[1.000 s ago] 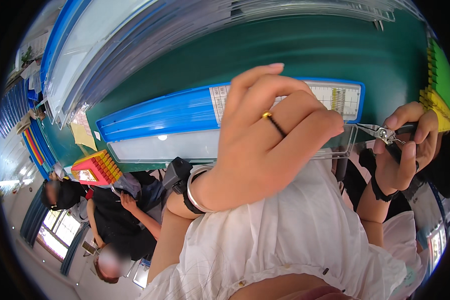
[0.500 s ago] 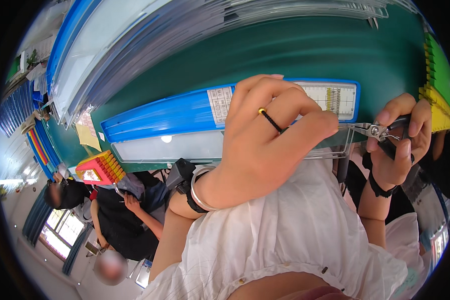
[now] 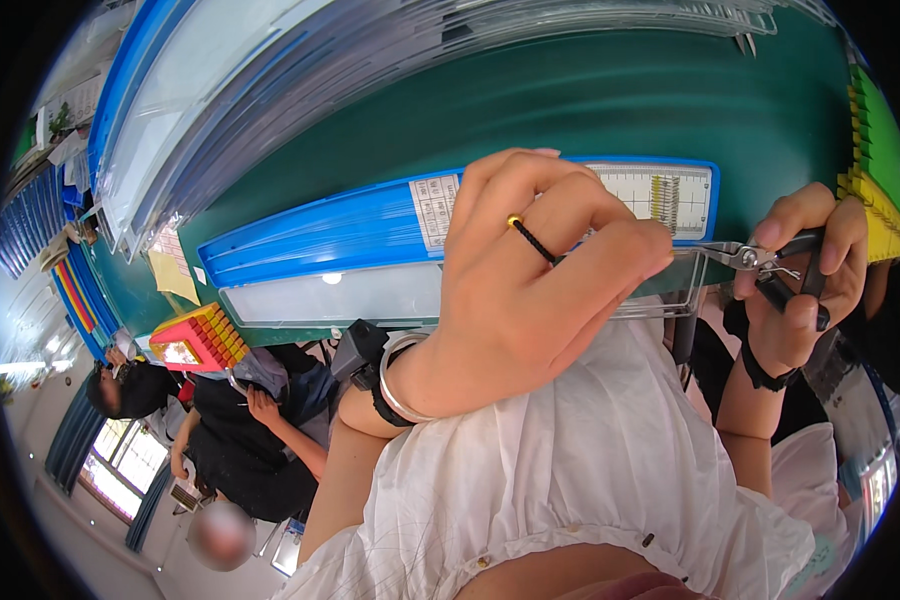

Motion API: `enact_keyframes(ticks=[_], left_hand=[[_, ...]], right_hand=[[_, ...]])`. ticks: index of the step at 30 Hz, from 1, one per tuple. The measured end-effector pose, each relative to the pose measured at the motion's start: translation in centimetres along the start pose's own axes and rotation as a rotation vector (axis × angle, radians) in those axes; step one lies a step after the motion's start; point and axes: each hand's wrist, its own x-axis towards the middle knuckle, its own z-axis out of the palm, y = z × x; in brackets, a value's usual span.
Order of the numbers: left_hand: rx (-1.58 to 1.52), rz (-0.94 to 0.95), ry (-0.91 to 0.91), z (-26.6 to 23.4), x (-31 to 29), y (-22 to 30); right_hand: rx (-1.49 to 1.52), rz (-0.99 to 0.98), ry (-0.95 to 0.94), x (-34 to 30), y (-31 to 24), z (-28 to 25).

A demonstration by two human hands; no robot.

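Note:
My left hand (image 3: 545, 285), wearing a black ring with a gold bead, is closed in a pinch over the front of a long blue tray (image 3: 300, 245). What its fingertips hold is hidden or too thin to name. My right hand (image 3: 805, 270) grips small pliers (image 3: 752, 258) with black handles. Their metal jaws point left and reach close to my left fingertips; I cannot tell whether the jaws touch anything. Inside the tray are a printed label (image 3: 435, 213), a ruled white sheet and a row of small golden coil-like pieces (image 3: 664, 203). A clear plastic lid (image 3: 360, 292) lies along its near side.
Stacked clear and blue trays (image 3: 270, 110) fill the far left of the green table (image 3: 570, 105). A red-and-yellow block (image 3: 200, 340) stands at the left edge, with yellow paper (image 3: 173, 278) beyond it. Green and yellow racks (image 3: 875, 200) stand at the right. Other people sit at lower left.
The pliers' handles look slightly further apart. My left hand and the blue tray appear a little further left in the picture; the pinch stays closed.

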Motion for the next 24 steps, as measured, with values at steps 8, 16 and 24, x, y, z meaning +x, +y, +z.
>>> enact_keyframes(ticks=[8,16,24], left_hand=[[-0.039,-0.023,-0.011,-0.1,-0.3,0.0],[-0.052,-0.02,0.006,-0.1,-0.3,0.0],[0.367,-0.05,-0.103,-1.1,-0.1,2.1]], right_hand=[[0.067,0.039,0.037,-0.3,0.2,0.1],[0.146,0.052,-0.035,0.0,0.4,0.1],[-0.016,-0.027,-0.059,1.3,0.5,-1.1]])
